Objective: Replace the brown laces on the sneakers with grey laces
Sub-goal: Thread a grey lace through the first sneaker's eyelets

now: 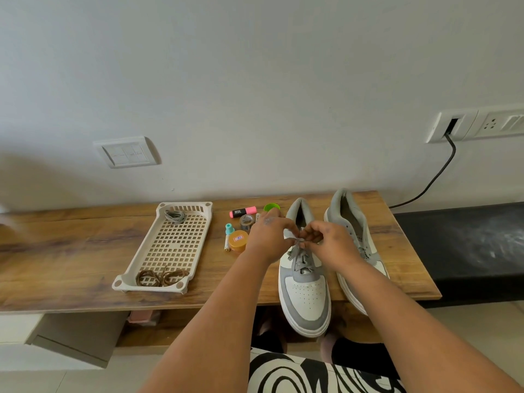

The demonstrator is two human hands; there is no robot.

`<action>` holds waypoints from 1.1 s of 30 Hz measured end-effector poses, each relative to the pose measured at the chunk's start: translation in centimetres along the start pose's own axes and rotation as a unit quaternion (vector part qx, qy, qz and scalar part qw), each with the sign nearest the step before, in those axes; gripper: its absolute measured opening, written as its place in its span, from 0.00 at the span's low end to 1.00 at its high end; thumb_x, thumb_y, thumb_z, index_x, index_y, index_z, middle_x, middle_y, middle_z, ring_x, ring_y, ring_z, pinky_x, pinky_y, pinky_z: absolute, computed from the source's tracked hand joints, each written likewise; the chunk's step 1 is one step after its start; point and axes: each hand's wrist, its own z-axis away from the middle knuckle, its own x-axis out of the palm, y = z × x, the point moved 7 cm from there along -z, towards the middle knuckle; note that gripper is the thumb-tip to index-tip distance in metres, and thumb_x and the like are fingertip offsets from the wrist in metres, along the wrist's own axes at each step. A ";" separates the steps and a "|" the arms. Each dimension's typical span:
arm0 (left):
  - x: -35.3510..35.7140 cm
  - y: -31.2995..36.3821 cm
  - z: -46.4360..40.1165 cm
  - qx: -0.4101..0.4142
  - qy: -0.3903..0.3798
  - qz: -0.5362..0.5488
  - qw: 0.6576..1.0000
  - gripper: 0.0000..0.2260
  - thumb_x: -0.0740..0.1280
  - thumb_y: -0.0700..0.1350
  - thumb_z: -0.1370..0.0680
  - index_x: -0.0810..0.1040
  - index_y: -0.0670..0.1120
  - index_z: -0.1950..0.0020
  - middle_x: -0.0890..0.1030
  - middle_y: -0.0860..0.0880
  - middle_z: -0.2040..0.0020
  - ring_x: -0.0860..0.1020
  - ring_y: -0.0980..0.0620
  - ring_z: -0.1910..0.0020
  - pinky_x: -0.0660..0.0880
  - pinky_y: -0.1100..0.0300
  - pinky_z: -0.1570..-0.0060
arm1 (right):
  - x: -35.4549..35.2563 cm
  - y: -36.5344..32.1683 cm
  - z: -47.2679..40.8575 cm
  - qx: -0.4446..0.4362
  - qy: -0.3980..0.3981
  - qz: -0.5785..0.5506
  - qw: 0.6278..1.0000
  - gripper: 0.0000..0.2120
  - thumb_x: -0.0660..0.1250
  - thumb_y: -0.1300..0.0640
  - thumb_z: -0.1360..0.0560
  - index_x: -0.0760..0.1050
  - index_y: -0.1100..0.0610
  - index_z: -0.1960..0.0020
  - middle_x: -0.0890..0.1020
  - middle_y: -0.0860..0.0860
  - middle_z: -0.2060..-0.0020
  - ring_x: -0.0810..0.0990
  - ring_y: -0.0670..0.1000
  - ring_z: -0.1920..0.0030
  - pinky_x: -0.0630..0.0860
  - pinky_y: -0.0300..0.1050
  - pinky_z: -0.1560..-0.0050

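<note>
The person stands at the wooden table (pixel 71 251) and works on the near sneaker (pixel 304 290), the one on their left side, whose toe sticks out over the table edge. Both hands are together above the upper eyelets: the left hand (pixel 268 239) and the right hand (pixel 331 245) each pinch the grey lace (pixel 297 258) with curled fingertips, almost touching one another. I think the risk now is that a lace end slips from the fingers, because the grip is only by the tips, and then the crossing already made below could become loose. Also, if they pull too strongly toward themselves, the shoe may slide further over the edge and fall. The lace goes from the fingers down through the lower eyelets, so it lies directly under and between the two hands. The second sneaker (pixel 354 239) stands just beside, on the right; I cannot tell well how far it is laced, though something grey shows at its eyelets. In the plastic tray (pixel 198 222), well apart to the left, the brown laces (pixel 161 276) lie at the near end and a grey lace bundle (pixel 175 216) at the far end.
</note>
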 end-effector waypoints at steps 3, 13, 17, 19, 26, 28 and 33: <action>-0.1 0.0 -0.1 -0.002 0.003 -0.012 1.000 0.06 0.72 0.55 0.25 0.82 0.56 0.50 0.71 0.54 0.52 0.70 0.52 0.45 0.68 0.57 0.52 | -0.2 0.2 -0.5 0.000 -0.030 0.016 0.999 0.06 0.72 0.59 0.26 0.80 0.51 0.51 0.81 0.44 0.60 0.78 0.43 0.58 0.74 0.33 0.57; 0.5 1.0 -0.1 0.051 -0.024 0.014 0.998 0.06 0.65 0.44 0.20 0.78 0.46 0.45 0.77 0.49 0.46 0.72 0.49 0.43 0.71 0.55 0.48 | -0.1 0.0 -0.5 -0.044 -0.061 0.069 0.995 0.09 0.66 0.61 0.22 0.74 0.49 0.45 0.80 0.45 0.56 0.79 0.48 0.54 0.75 0.44 0.53; 0.5 0.8 -0.2 0.045 -0.026 0.012 0.999 0.06 0.66 0.45 0.20 0.79 0.47 0.44 0.76 0.49 0.46 0.70 0.49 0.41 0.68 0.57 0.49 | -0.7 0.1 -0.5 -0.038 -0.052 0.037 0.997 0.09 0.72 0.60 0.25 0.75 0.49 0.50 0.79 0.43 0.58 0.78 0.46 0.56 0.78 0.49 0.51; 0.6 0.7 -0.2 0.042 -0.033 0.001 0.999 0.07 0.67 0.47 0.21 0.79 0.49 0.44 0.74 0.50 0.45 0.70 0.49 0.41 0.70 0.57 0.48 | -1.5 0.5 -0.5 -0.014 -0.047 0.033 0.998 0.10 0.76 0.57 0.29 0.76 0.49 0.54 0.78 0.44 0.60 0.77 0.45 0.57 0.77 0.43 0.54; 0.4 0.7 0.0 0.040 -0.032 -0.003 0.999 0.07 0.69 0.51 0.22 0.79 0.53 0.45 0.66 0.54 0.50 0.66 0.54 0.45 0.67 0.59 0.50 | -0.3 1.9 0.3 0.093 -0.071 0.002 0.993 0.12 0.77 0.46 0.32 0.82 0.54 0.58 0.82 0.47 0.64 0.77 0.45 0.63 0.71 0.38 0.63; 0.4 0.8 0.0 0.043 -0.024 -0.003 0.999 0.07 0.69 0.50 0.22 0.80 0.52 0.45 0.66 0.53 0.50 0.66 0.53 0.45 0.66 0.59 0.51 | 0.0 2.1 0.4 0.110 -0.043 -0.011 0.993 0.13 0.77 0.45 0.32 0.82 0.54 0.59 0.81 0.45 0.67 0.76 0.43 0.66 0.68 0.37 0.65; 0.4 0.9 0.1 0.037 -0.019 0.003 0.999 0.07 0.68 0.48 0.21 0.80 0.50 0.44 0.68 0.53 0.50 0.67 0.53 0.45 0.66 0.59 0.52 | 1.2 2.8 1.2 0.195 -0.023 -0.166 0.966 0.09 0.77 0.56 0.30 0.82 0.60 0.55 0.83 0.50 0.62 0.79 0.45 0.63 0.73 0.36 0.66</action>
